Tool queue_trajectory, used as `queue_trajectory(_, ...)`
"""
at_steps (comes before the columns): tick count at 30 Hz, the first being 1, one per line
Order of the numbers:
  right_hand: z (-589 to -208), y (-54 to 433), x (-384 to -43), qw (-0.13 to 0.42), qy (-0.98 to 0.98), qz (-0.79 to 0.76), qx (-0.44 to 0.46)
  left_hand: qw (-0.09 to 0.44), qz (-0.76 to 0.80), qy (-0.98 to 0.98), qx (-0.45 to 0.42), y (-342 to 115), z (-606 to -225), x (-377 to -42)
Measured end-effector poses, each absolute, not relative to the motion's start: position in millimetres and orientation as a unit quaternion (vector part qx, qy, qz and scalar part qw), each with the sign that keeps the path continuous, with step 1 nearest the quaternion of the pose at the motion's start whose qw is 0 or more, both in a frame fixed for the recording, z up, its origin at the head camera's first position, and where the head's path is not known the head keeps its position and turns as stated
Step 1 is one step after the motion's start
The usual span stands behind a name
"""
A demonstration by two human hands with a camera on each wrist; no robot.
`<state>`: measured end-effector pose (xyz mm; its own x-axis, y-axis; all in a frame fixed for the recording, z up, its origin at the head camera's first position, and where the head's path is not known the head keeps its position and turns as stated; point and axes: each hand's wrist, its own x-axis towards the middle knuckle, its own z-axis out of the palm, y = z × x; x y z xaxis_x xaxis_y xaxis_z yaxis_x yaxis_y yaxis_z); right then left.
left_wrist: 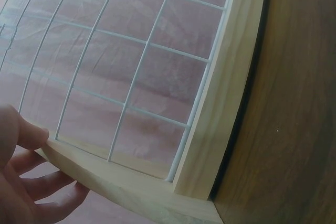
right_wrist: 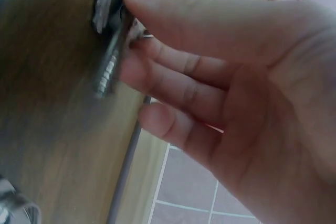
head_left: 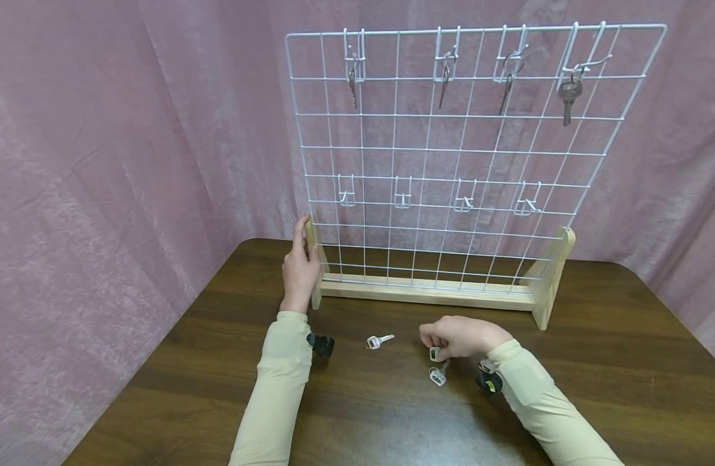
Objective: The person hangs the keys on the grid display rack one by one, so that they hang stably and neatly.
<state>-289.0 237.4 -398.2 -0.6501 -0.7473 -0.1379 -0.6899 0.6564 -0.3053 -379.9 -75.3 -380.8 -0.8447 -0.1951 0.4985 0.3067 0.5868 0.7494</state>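
My left hand (head_left: 300,275) grips the left wooden side piece (head_left: 309,234) of a stand that holds up a white wire grid (head_left: 412,151). In the left wrist view the thumb lies on one face of the wood and the fingers on the other. Low over the table, my right hand (head_left: 464,336) pinches a silver key (head_left: 434,353) between thumb and fingers. Its toothed blade (right_wrist: 109,69) points away from the fingertips in the right wrist view, slightly blurred. Just below that hand lies another key with a ring (head_left: 437,375). A further key (head_left: 380,341) rests between the hands.
Along the grid's top row, several hooks carry keys, among them a key (head_left: 570,90) at the right end. Bare white hooks (head_left: 402,199) form a lower row. The stand's wooden base (head_left: 427,293) runs across the brown table (head_left: 357,401). A pink curtain (head_left: 159,129) hangs behind.
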Motion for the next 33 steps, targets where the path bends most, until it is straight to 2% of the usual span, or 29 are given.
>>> queue_trajectory(9, -390.2, 242.5, -289.4, 0.084, 0.901, -0.099, -0.414, 0.271, -0.458, -0.846, -0.033, -75.1, -380.5, -378.8)
queue_trajectory(13, -384.4, 244.2, -289.0, 0.03, 0.906, -0.09, -0.412, 0.268, -0.459, -0.846, -0.036, -75.0, -380.2, -378.7)
queue_trajectory(21, -376.3, 246.1, -293.2, -0.123, 0.904, -0.116, -0.393, 0.271, -0.459, -0.846, -0.036, -75.6, -381.3, -379.0)
queue_trajectory(33, -361.0, 257.5, -293.6, -0.22, 0.889, -0.192, -0.353, 0.271, -0.452, -0.849, -0.035, -75.2, -381.3, -377.8)
